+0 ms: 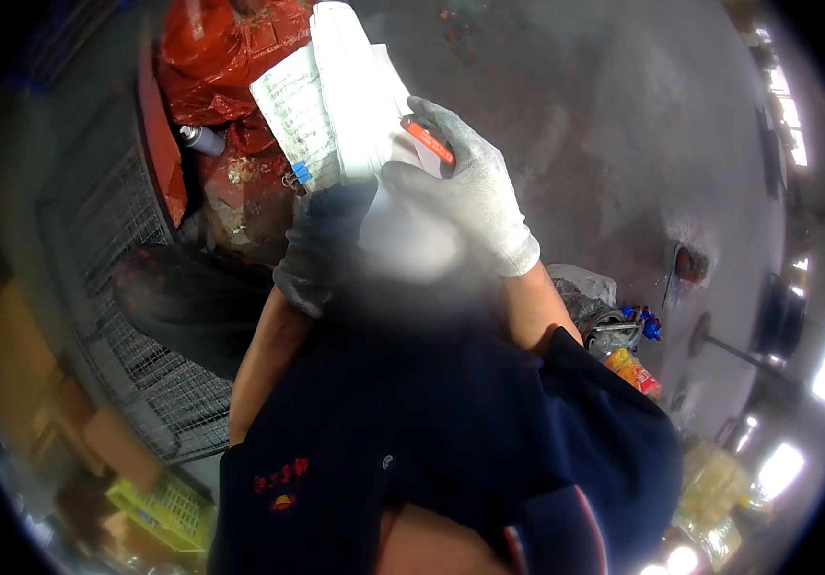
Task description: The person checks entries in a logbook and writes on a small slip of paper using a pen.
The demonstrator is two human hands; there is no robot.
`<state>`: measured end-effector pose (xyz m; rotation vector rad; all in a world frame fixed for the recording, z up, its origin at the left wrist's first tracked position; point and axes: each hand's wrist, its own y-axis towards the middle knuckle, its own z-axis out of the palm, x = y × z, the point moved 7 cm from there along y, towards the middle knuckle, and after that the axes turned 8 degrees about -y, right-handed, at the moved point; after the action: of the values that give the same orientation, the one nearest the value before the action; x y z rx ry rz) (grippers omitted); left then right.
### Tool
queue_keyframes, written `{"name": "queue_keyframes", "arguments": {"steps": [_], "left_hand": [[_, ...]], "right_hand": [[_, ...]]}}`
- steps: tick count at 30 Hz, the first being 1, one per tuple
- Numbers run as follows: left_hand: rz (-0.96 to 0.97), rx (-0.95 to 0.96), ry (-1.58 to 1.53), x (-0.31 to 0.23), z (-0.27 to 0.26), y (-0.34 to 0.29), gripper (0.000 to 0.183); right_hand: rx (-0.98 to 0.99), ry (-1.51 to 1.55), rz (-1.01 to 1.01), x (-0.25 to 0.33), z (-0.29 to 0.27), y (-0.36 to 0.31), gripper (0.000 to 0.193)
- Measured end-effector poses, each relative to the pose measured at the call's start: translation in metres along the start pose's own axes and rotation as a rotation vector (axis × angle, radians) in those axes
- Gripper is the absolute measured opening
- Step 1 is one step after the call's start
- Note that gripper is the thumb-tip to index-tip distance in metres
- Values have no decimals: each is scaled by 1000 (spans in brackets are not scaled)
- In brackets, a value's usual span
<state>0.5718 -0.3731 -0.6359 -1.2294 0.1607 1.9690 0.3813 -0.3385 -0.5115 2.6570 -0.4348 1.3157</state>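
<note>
over grey floor [614, 125], an orange pen [429, 141] sits held inside the curled right hand [475, 192].

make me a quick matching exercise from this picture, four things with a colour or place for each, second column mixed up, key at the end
1. pen
2. clip
3. can
4. crate

A. beside a red bag
B. yellow-green
C. in the right hand
D. blue

Pairs: 1-C, 2-D, 3-A, 4-B
</note>
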Motion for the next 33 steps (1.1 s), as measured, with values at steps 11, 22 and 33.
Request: {"name": "queue_keyframes", "arguments": {"steps": [11, 22, 33], "left_hand": [[-42, -51, 72, 19, -28, 8, 30], [286, 100, 375, -9, -2, 10, 28], [-54, -26, 76, 21, -27, 18, 28]], "right_hand": [[28, 19, 41, -2, 0, 3, 82], [42, -44, 30, 0, 2, 5, 77], [47, 34, 113, -9, -6, 6, 86]]}}
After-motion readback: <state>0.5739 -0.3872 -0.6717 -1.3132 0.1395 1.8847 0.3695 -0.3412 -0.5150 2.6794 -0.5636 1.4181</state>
